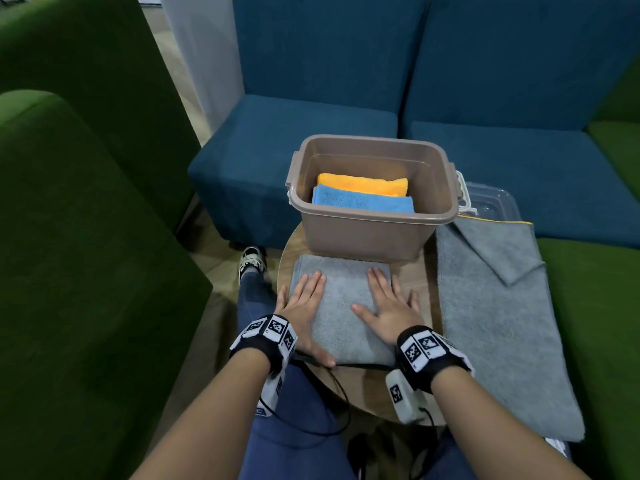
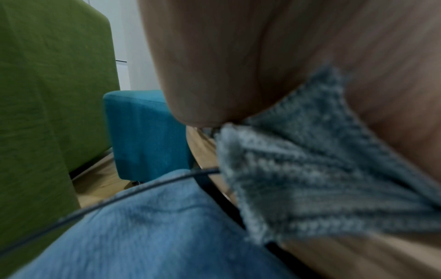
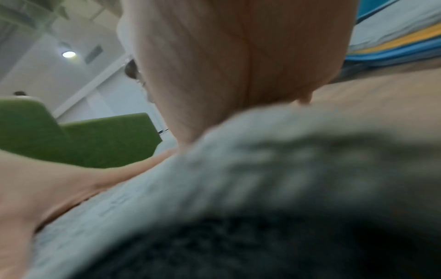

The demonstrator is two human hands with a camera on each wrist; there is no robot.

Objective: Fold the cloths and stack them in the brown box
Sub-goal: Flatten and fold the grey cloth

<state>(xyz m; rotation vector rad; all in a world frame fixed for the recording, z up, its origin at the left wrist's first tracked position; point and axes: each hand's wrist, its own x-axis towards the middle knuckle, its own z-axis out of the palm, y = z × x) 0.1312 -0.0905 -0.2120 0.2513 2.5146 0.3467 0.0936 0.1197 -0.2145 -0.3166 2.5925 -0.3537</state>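
A folded grey cloth [image 1: 341, 303] lies on the small round wooden table [image 1: 412, 278] in front of the brown box [image 1: 370, 233]. My left hand [image 1: 303, 299] rests flat on the cloth's left part, fingers straight, thumb at its near edge. My right hand [image 1: 388, 303] presses flat on its right part, fingers spread. Inside the box lie a folded blue cloth [image 1: 363, 202] and a folded orange cloth [image 1: 363, 184] behind it. A larger grey cloth [image 1: 491, 323] lies spread out to the right, one corner turned over. Both wrist views show grey cloth [image 2: 310, 169] [image 3: 238, 169] close under the palm, blurred.
Blue sofa seats [image 1: 311, 126] stand behind the table, a green armchair [image 1: 76, 237] to the left, a green seat [image 1: 602, 306] under the spread cloth. A clear plastic lid [image 1: 491, 202] lies behind the box at right. Black cables [image 1: 332, 393] run over my lap.
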